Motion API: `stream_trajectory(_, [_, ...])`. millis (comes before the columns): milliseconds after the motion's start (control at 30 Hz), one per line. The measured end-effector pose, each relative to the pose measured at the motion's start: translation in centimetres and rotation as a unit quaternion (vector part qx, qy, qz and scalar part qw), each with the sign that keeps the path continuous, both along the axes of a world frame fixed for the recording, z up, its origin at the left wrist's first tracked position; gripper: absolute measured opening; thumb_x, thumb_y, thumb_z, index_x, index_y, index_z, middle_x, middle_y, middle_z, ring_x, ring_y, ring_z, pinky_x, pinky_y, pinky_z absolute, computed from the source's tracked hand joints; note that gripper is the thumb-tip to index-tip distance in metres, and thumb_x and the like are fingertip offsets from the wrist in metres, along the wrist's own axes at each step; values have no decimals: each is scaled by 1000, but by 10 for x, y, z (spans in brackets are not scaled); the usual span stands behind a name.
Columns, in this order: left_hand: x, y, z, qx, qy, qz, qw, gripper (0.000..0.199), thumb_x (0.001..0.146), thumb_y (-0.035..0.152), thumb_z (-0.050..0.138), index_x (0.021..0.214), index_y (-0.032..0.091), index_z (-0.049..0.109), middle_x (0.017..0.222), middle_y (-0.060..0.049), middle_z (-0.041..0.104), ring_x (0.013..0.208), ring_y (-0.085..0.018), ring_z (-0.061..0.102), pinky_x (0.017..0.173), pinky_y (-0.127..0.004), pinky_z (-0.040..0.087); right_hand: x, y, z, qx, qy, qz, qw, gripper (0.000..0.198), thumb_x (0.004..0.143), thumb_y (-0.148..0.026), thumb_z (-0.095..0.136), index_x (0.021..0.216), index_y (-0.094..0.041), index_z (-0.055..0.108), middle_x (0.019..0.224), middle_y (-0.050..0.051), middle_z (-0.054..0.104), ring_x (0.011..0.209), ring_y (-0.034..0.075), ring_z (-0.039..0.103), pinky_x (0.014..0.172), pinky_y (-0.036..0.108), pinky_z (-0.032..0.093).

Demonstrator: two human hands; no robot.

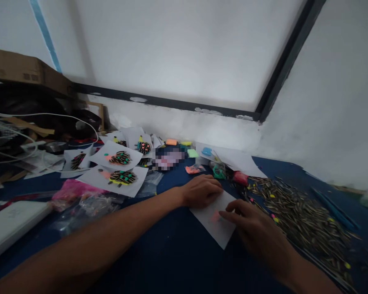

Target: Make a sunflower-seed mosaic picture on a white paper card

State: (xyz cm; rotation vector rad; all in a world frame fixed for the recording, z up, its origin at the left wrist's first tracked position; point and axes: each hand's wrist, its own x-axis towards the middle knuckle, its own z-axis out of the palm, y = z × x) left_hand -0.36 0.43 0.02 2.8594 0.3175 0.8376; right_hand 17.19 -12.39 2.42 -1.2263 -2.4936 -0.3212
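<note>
A white sheet of paper [216, 228] lies on the dark blue table, with a flat, pale pink patch [215, 217] near its middle that looks like modelling clay. My left hand [202, 191] rests on the sheet's far edge, its fingers curled under; whatever they might hold is hidden. Over the right side of the sheet is my right hand [257, 228]. Its thumb reaches to the pink patch, and the bent fingers stand apart from the thumb, with nothing visible between them.
Sunflower-seed-like pieces [306, 220] are heaped at right beside a blue tool-like object [335, 208]. Hedgehog-like pictures on paper [135, 188] lie at left, near a pink plastic bag [75, 192] and a white box [15, 224]. Colored clay packs [192, 153] sit by the wall.
</note>
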Motion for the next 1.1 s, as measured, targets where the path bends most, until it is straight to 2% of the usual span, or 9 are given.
stream_trajectory(200, [1, -1, 1, 27, 34, 9, 999, 25, 89, 16, 43, 100, 15, 66, 110, -6, 66, 97, -18, 57, 89, -31, 41, -8, -3, -2, 22, -60, 0, 998, 40, 82, -3, 42, 108, -26, 64, 95, 9, 61, 72, 17, 57, 59, 27, 43])
stream_trajectory(500, [-1, -3, 4, 39, 59, 23, 997, 24, 92, 18, 43, 98, 16, 66, 112, -5, 65, 96, -19, 55, 87, -31, 41, -11, -5, 1, 22, -54, 0, 998, 29, 85, -8, 44, 98, -24, 65, 84, 5, 59, 67, 15, 55, 56, 25, 38])
stream_trajectory(900, [-1, -2, 3, 53, 62, 24, 996, 25, 92, 18, 42, 99, 17, 66, 112, -4, 64, 95, -18, 54, 87, -31, 41, -12, -7, 0, 49, -87, -4, 995, 27, 77, -2, 49, 86, -22, 65, 75, 3, 62, 63, 14, 56, 56, 25, 38])
stream_trajectory(1100, [-1, -2, 3, 55, 67, 27, 996, 25, 92, 19, 42, 99, 17, 66, 113, -4, 64, 96, -18, 53, 88, -31, 40, -6, -5, -4, 53, -44, -20, 997, 38, 81, -2, 41, 102, -22, 66, 81, 4, 68, 67, 14, 63, 56, 22, 45])
